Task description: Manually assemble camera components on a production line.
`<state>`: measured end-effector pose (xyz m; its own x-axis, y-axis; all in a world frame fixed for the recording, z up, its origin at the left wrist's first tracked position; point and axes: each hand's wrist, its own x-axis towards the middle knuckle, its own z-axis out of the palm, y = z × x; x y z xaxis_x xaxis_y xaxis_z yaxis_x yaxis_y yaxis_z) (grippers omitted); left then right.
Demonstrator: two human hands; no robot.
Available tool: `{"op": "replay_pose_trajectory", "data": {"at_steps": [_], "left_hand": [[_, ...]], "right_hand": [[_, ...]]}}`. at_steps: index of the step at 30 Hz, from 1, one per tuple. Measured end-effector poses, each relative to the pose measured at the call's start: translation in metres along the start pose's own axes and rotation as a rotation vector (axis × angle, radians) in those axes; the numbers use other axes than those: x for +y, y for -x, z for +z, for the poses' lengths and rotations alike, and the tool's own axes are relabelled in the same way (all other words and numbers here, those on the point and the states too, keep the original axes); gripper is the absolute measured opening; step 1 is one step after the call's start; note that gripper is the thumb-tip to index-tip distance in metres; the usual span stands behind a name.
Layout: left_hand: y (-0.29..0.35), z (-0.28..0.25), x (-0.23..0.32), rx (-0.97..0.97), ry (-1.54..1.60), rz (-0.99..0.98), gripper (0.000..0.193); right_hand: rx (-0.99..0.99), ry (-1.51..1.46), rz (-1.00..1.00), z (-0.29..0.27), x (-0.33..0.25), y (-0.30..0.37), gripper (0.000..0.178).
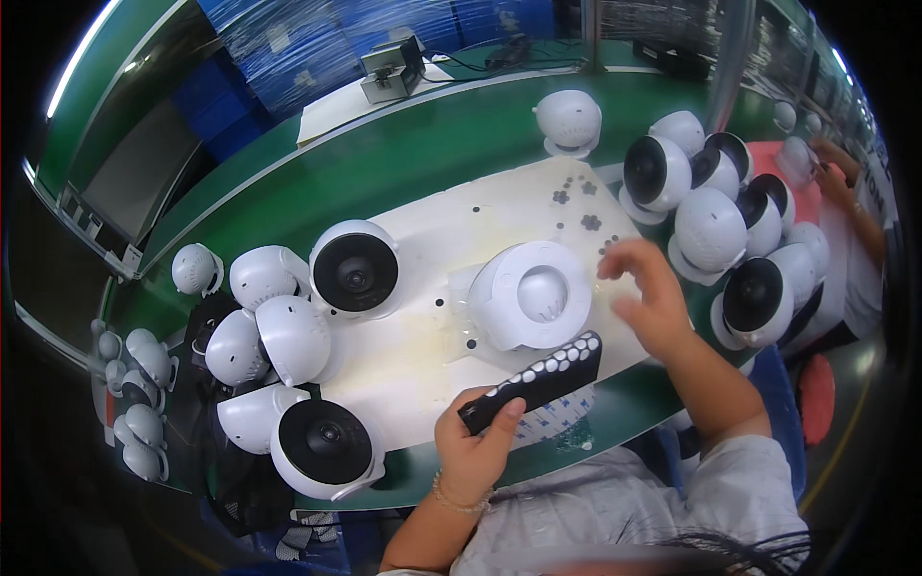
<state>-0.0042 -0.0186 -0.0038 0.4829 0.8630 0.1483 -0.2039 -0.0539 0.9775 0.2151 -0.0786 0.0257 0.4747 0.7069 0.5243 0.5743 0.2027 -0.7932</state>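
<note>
My left hand (475, 444) grips a black strip (545, 380) with rows of white round pads along it, held over the near edge of the work mat. Just beyond the strip, a white round camera (509, 300) lies with its ring-shaped base facing up; the hollow in the ring's middle shows. To the right of that base hovers my right hand (645, 298), with thumb and fingers apart and nothing seen between them. Under the strip lies a sheet with a blue-and-white pattern (555, 419), partly hidden.
White cameras with black fronts (355, 273) crowd the left side. More cameras (711, 228) cluster at the right. Dark flower-shaped pieces (591, 223) lie on the pale mat (432, 216). A metal box (386, 81) stands at the back. Another person's hands (834, 171) work at far right.
</note>
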Motion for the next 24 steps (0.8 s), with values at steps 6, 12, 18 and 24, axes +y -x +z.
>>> {"op": "replay_pose_trajectory", "data": {"at_steps": [6, 12, 18, 24], "left_hand": [[-0.001, 0.002, -0.004, -0.044, -0.056, 0.006, 0.015], [0.000, 0.002, -0.004, -0.048, -0.131, 0.072, 0.013], [-0.002, -0.001, -0.004, -0.032, -0.127, 0.021, 0.016], [-0.003, 0.003, -0.003, 0.003, -0.207, 0.028, 0.020]], "right_hand": [[-0.392, 0.228, -0.575, 0.011, -0.032, 0.010, 0.035], [-0.366, 0.179, -0.502, 0.010, -0.031, 0.016, 0.027], [-0.270, 0.363, -0.809, 0.007, -0.029, 0.015, 0.016], [-0.249, 0.177, -0.764, 0.018, -0.034, 0.013, 0.019]]}}
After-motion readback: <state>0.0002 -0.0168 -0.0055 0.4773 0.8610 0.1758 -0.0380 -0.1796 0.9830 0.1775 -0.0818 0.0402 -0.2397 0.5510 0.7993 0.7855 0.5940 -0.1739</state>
